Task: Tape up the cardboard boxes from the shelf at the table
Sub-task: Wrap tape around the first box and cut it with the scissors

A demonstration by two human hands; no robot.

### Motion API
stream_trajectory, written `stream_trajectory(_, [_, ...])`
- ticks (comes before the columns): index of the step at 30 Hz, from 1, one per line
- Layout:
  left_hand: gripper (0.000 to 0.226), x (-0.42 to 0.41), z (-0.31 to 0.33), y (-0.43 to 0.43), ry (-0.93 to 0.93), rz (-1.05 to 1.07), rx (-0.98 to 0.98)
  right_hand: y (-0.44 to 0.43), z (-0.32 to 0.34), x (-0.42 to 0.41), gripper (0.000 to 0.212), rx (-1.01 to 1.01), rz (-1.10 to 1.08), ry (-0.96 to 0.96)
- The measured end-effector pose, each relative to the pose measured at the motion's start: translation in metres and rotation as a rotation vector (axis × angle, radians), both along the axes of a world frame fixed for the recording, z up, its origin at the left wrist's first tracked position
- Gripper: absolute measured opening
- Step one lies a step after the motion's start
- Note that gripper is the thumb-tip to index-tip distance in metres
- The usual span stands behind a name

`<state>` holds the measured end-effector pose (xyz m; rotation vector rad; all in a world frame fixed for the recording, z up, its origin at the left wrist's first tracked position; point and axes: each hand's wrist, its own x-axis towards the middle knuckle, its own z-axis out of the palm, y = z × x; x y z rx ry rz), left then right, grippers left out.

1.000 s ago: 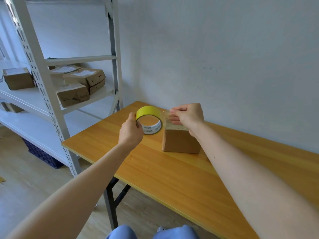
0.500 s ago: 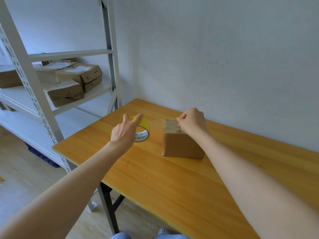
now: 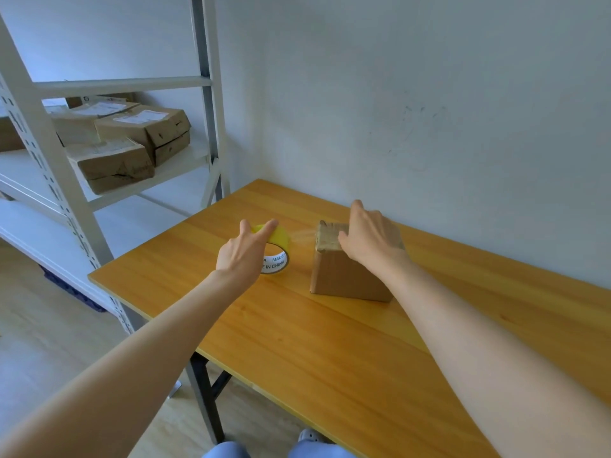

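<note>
The left grip grasps a yellow adhesive-tape roll; the flat, released right grip presses a brown cardboard box on the wooden surface.

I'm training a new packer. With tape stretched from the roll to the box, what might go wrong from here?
The tape strand stretches between the yellow tape roll and the cardboard box, so it may twist or stick to itself. The left hand shows only two fingers on the roll's top; a pull might tip it. The right hand lies flat on the box; lifting early could let the tape end peel.
</note>
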<state>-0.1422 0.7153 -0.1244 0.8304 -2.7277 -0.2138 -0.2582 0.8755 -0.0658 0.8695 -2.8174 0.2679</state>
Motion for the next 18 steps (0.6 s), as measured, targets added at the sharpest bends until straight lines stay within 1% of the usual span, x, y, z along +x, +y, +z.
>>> stream_trajectory(1, [0.083,-0.001,-0.001,0.0,-0.004,-0.003,0.003,0.002,-0.001,-0.002,0.045,-0.011,-0.012,0.002])
stream_trajectory(2, [0.084,-0.001,-0.003,0.0,-0.008,-0.007,0.005,0.005,-0.003,-0.004,0.044,-0.021,-0.022,-0.001])
stream_trajectory(4, [0.087,-0.002,-0.005,0.0,-0.015,-0.015,0.009,0.01,-0.01,-0.009,0.035,-0.042,-0.013,0.024])
stream_trajectory(5, [0.089,-0.003,-0.006,-0.001,-0.017,-0.02,0.01,0.012,-0.014,-0.01,0.032,-0.054,0.014,0.056])
stream_trajectory(6, [0.09,-0.003,-0.008,-0.002,-0.019,-0.023,0.009,0.013,-0.017,-0.012,0.035,-0.065,0.062,0.083])
stream_trajectory(7, [0.091,-0.004,-0.009,-0.002,-0.02,-0.026,0.005,0.012,-0.018,-0.012,0.042,-0.073,0.129,0.088])
stream_trajectory(9, [0.092,-0.004,-0.009,-0.003,-0.024,-0.028,-0.001,0.008,-0.014,-0.008,0.067,-0.057,0.258,-0.033])
stream_trajectory(11, [0.092,-0.004,-0.008,-0.003,-0.028,-0.025,0.0,0.002,-0.006,-0.004,0.099,0.03,0.319,-0.194])
stream_trajectory(12, [0.093,-0.004,-0.008,-0.003,-0.03,-0.023,0.003,0.0,-0.003,-0.004,0.11,0.092,0.33,-0.238])
stream_trajectory(13, [0.094,-0.003,-0.007,-0.002,-0.032,-0.023,0.001,-0.003,-0.001,-0.004,0.117,0.147,0.341,-0.251])
stream_trajectory(15, [0.096,0.0,-0.007,-0.002,-0.043,-0.028,-0.009,-0.006,0.0,-0.005,0.121,0.217,0.358,-0.217])
stream_trajectory(18, [0.096,0.006,0.002,-0.004,-0.022,-0.037,-0.035,-0.007,0.002,-0.004,0.114,0.237,0.342,-0.135])
